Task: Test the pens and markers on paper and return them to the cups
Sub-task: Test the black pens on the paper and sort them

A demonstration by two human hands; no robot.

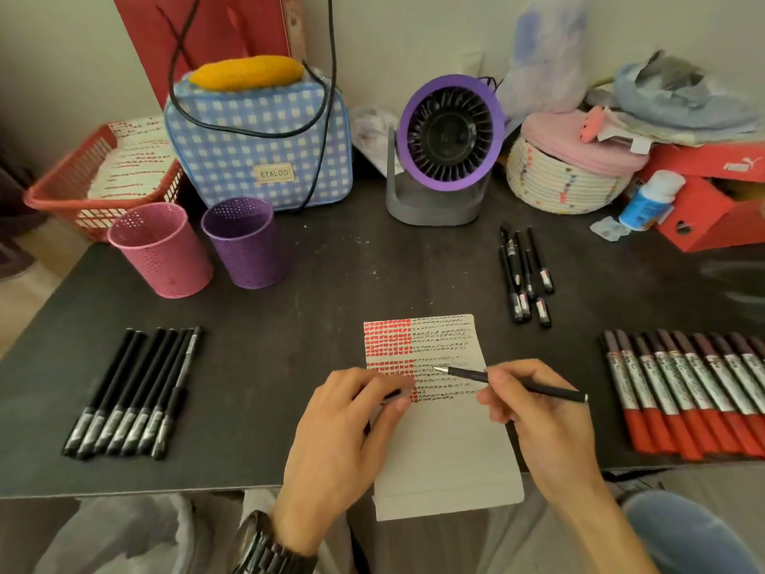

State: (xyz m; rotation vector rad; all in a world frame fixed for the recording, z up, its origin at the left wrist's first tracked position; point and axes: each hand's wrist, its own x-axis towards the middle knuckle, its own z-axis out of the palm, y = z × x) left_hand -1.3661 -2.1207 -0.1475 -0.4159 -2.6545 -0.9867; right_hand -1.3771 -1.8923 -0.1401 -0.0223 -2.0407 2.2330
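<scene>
A sheet of paper [447, 449] with red and black test marks lies at the desk's front edge. My right hand [538, 424] holds an uncapped black pen [517, 385], its tip just above the black marks. My left hand [343, 428] rests on the paper's left side and pinches a small black cap [391, 394]. An empty pink cup [159, 248] and an empty purple cup [244, 242] stand at the back left. Several black pens [132, 395] lie in a row at left, several more [525, 275] at right, and red-capped markers [687, 391] at far right.
A blue checked bag [256, 138], a purple desk fan [447, 151], a woven basket [571, 176], a red basket of papers [95, 176] and red shoe boxes [712, 200] line the back of the dark desk [331, 292]. A small white bottle [650, 200] leans by the boxes.
</scene>
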